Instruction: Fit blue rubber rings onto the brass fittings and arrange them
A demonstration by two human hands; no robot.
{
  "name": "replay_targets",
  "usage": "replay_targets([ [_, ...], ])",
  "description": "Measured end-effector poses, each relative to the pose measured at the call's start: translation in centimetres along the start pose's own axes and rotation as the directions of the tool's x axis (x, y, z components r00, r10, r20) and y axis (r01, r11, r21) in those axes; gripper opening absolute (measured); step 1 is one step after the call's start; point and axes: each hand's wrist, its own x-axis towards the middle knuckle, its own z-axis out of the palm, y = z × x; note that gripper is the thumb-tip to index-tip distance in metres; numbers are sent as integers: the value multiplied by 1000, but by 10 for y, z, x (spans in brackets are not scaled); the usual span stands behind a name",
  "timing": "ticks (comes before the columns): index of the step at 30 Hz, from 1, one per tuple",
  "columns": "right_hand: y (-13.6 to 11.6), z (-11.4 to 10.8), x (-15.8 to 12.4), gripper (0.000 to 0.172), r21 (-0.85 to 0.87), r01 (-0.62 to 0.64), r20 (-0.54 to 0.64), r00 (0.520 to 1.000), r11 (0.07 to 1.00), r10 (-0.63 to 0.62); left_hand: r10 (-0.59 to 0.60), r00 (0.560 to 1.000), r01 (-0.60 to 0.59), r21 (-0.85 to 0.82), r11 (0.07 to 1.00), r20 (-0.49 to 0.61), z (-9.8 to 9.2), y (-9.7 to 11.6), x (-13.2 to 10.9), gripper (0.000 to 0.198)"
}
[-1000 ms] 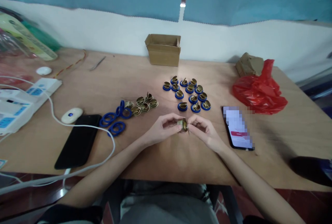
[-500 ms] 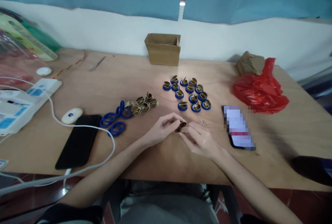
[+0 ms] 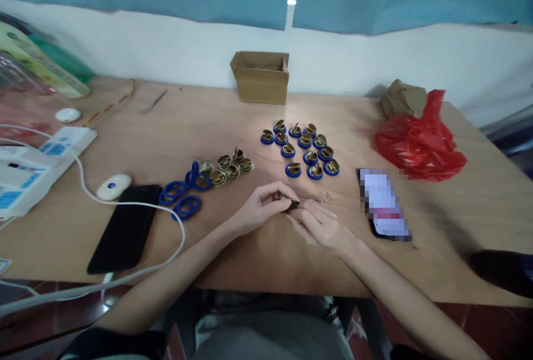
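Note:
My left hand [image 3: 266,204] pinches a small round brass-coloured metal piece [image 3: 291,205] between thumb and fingers. Against its right side are the closed fingertips of my right hand [image 3: 320,222], and both hands seem to grip it. Fingers hide most of the piece. Beyond them, several brass pieces with raised flaps, set in blue rings [image 3: 293,170], stand in a group. To the left lie several brass pieces without blue rings [image 3: 231,171], beside loose blue rings [image 3: 187,206]. A thin clear ring [image 3: 324,197] rests just past my right hand.
A cardboard box [image 3: 263,86] stands against the wall. On the right are a red plastic bag [image 3: 420,149] and a lit phone [image 3: 385,204]. A dark phone [image 3: 125,229], a white cable [image 3: 182,232] and a power strip [image 3: 69,149] occupy the left. Tweezers [image 3: 154,101] lie farther back.
My right hand's fingers have shifted slightly at the metal piece, and the clear ring beyond them shows more plainly. The left hand keeps its place. The camera view has moved a little.

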Motion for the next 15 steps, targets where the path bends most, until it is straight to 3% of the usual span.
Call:
replay_targets([
  [7,4,2,-4,20,61,-34,21,999,998,33,16,1000,-15,-45,999,18,0,5,-2,17],
  [15,2,0,1,16,9,6,-13,1000,1000,-6,1,1000,-2,50,999,17,-2,6,-3,19],
])
